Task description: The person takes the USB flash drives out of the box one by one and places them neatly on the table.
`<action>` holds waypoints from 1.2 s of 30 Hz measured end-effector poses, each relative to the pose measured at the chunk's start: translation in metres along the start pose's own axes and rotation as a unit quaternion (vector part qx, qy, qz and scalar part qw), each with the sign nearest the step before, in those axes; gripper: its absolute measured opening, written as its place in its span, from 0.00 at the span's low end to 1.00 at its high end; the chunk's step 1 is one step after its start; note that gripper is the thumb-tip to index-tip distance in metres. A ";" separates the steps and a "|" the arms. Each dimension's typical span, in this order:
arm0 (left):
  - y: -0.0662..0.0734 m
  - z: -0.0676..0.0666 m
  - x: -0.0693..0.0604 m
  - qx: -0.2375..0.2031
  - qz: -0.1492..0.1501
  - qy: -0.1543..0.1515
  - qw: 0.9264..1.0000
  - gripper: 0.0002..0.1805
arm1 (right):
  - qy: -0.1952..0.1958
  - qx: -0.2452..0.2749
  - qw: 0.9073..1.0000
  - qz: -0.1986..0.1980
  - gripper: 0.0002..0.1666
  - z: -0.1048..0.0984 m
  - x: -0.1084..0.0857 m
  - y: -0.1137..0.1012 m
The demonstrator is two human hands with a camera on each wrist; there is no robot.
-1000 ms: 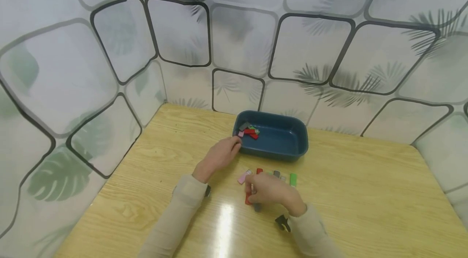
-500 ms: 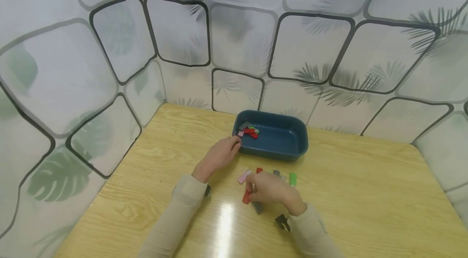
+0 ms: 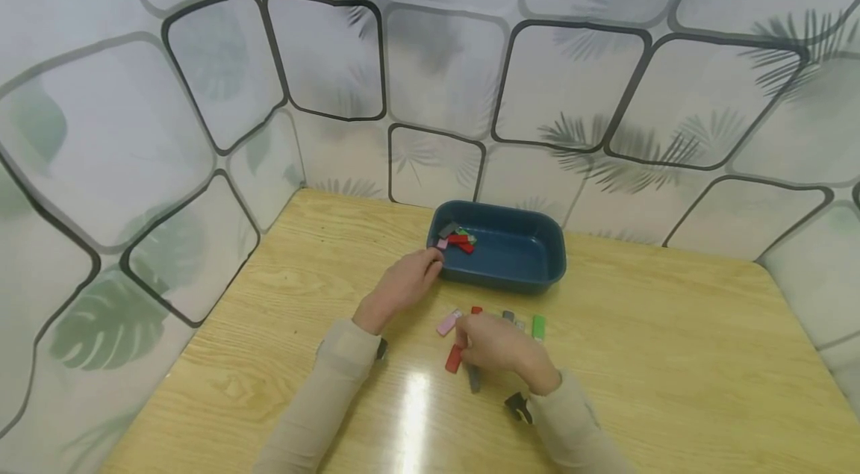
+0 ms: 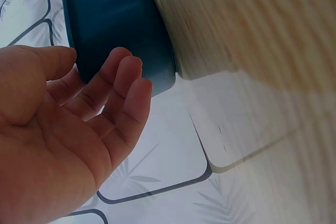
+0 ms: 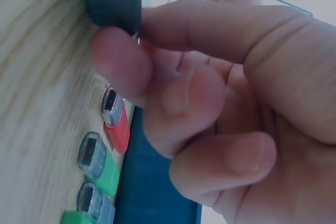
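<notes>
The right hand (image 3: 493,342), nearer, pinches the far end of the grey stick (image 3: 474,380), its length pointing toward the person, low at the table (image 3: 672,354), while the left hand (image 3: 406,281) grips the blue tray (image 3: 500,283) beyond.

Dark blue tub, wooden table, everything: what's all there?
Wooden table: one, yellowish, beneath the tub
Rectangular tub: one, dark blue, on the table
Leaf-patterned walls: several, whitish, around the table
USB sticks: five or more, mixed colours, in the tub
Red sticks: two, red, on table
Green sticks: two, green, on table
Grey sticks: two, grey, on table
Pink stick: one, pink, on table
Sleeves: two, beige, on both arms
Wrist gear: two, black, on wrists
Left hand: one, bare, at tub's corner
Right hand: one, bare, at grey stick
</notes>
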State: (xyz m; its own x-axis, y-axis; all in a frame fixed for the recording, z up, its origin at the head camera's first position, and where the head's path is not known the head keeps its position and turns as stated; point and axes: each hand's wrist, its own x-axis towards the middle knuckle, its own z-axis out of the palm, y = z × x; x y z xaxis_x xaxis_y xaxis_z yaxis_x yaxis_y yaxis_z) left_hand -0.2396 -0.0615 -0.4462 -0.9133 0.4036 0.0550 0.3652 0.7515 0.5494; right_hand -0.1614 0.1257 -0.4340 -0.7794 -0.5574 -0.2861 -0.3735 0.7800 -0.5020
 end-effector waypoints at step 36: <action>0.001 -0.001 -0.001 0.002 0.007 0.007 1.000 0.12 | 0.012 0.091 0.996 0.008 0.06 -0.010 -0.004 0.003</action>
State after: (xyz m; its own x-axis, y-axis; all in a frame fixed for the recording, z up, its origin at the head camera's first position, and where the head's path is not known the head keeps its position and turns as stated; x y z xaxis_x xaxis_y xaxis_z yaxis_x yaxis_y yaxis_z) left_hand -0.2384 -0.0613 -0.4447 -0.9102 0.4074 0.0747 0.3795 0.7481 0.5444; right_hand -0.1648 0.1330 -0.4265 -0.7972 -0.5362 -0.2773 -0.2645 0.7232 -0.6380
